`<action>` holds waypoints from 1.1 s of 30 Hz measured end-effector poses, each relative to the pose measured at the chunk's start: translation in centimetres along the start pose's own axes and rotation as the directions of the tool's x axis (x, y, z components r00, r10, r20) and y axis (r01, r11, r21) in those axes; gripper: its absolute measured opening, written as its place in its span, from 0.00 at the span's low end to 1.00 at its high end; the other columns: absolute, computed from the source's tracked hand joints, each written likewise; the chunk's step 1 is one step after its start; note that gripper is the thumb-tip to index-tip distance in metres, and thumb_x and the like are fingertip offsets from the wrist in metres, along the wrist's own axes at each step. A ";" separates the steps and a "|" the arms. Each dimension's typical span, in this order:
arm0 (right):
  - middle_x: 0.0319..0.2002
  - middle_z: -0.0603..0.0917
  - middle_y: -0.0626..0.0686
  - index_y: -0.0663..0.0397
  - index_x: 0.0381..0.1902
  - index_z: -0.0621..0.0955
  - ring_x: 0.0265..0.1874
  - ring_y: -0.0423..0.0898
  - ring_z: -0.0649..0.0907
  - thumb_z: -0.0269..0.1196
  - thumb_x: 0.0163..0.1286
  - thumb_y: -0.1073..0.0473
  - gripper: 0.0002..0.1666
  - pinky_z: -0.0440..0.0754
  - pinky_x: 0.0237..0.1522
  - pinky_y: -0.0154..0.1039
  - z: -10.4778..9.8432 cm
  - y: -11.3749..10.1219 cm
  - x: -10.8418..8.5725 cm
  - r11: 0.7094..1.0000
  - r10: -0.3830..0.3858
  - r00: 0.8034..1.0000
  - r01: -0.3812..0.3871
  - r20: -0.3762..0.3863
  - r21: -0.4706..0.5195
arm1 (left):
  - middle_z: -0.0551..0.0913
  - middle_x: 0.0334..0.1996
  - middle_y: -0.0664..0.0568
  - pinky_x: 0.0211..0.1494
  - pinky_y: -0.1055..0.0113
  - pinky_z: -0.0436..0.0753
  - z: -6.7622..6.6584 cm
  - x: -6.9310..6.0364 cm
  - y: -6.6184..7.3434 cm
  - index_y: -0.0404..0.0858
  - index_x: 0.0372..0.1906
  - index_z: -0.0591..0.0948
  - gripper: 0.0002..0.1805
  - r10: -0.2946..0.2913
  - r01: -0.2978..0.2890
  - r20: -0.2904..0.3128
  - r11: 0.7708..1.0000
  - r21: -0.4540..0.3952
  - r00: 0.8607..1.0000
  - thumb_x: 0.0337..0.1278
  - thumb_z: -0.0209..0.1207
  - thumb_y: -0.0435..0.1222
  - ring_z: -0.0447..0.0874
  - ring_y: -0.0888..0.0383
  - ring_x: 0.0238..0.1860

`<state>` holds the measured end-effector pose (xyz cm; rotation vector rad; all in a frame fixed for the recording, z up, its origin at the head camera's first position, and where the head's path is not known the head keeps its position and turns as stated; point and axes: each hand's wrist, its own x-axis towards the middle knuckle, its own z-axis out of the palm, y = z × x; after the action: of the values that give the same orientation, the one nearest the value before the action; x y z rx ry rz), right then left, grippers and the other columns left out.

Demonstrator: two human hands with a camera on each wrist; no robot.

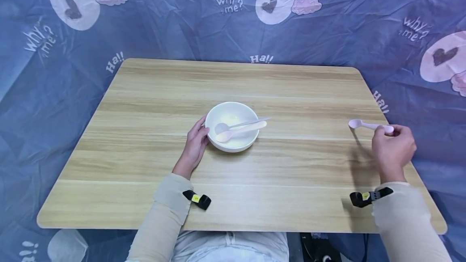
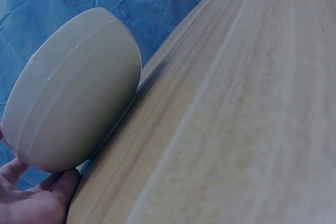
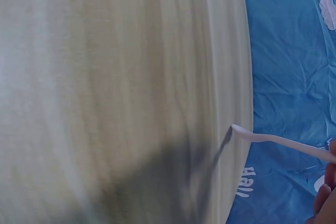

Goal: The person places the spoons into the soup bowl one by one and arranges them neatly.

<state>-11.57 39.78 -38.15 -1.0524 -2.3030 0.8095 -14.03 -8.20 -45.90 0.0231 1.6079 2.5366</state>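
Note:
Near the middle of the table stands a white bowl (image 1: 233,110). Two spoons lie in it, a greyish spoon (image 1: 238,125) and a pale pink spoon (image 1: 240,130), handles sticking out over the right rim. My left hand (image 1: 194,144) grips the bowl's left side; in the left wrist view its fingers and thumb curve against the outer wall of the bowl (image 2: 79,87). Far to the right, my right hand (image 1: 395,148) pinches a pale lilac spoon (image 1: 367,125) by its handle, above the table near the right edge. In the right wrist view the spoon (image 3: 283,141) points left, its bowl end over the edge.
The wood-grain table (image 1: 164,92) has rounded corners. A blue patterned cloth (image 1: 182,19) hangs behind it and shows at both sides. The right arm's shadow falls on the tabletop. A strapped black wrist camera (image 1: 196,199) sits on each sleeve.

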 end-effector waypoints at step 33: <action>0.25 0.71 0.43 0.42 0.26 0.76 0.24 0.34 0.69 0.62 0.58 0.61 0.07 0.67 0.24 0.21 1.3 -7.0 -1.8 0.845 -0.026 0.994 -0.036 0.108 0.533 | 0.64 0.66 0.35 0.63 0.61 0.70 0.1 0.0 0.1 0.36 0.71 0.58 0.30 0.001 -0.001 -0.012 1.000 0.009 1.000 0.63 0.45 0.31 0.64 0.45 0.65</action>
<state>-14.87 34.20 -34.59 -0.7683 -1.9665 1.4403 -14.06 -8.14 -45.81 0.0097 1.6244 2.5344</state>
